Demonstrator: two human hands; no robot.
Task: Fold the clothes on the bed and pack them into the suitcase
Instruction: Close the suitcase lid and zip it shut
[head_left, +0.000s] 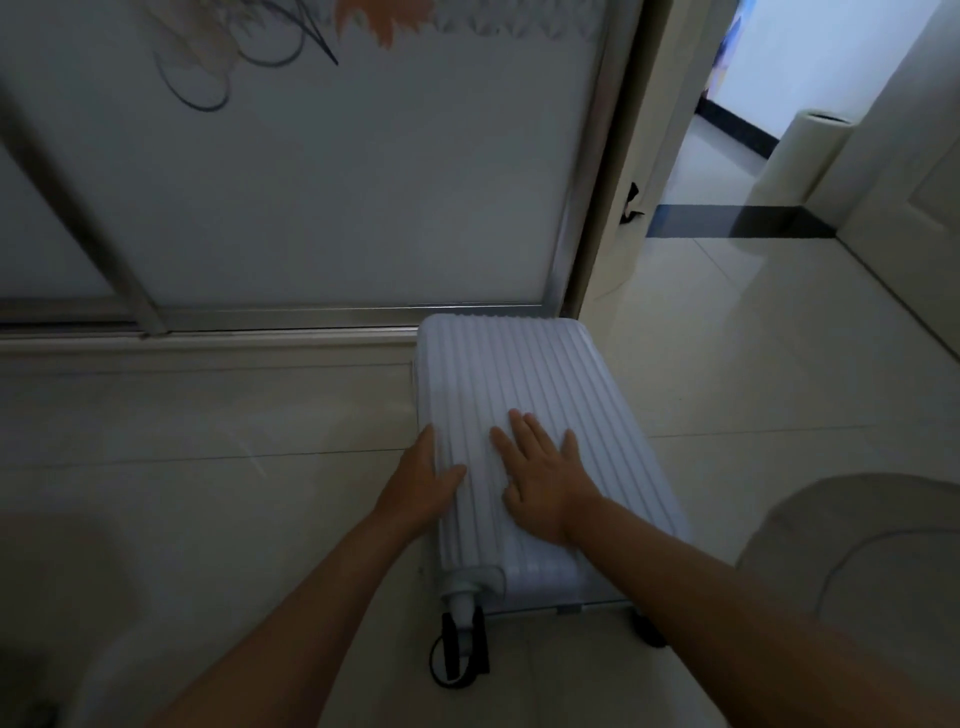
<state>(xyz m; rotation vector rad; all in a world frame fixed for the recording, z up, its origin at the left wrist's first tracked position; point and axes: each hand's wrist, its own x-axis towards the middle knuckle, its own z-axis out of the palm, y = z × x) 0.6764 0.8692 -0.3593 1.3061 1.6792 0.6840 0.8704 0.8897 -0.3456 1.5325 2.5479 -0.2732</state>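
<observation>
You look to be at the very start. The suitcase (519, 374) lies flat on the floor (208, 415) with its shell closed, and neither clothes nor bed is in view, so nothing shows as folded or packed. As I judge it, opening the case comes first, and all the folding and packing is left.

The suitcase is pale and hard-shelled, with ribs running along its length. Its far end is close against the sill of the sliding door (311, 182), and its wheels (467, 644) point toward you.

Your right grip (540, 478) is open. The palm lies flat on the lid with the fingers spread, pressing and holding nothing.

Your left grip (421, 483) sits at the case's left edge, thumb laid over the top and fingers running straight down the side wall. It seems to brace the case, not clasp it, though the dim, blurred view hides the fingertips.
</observation>
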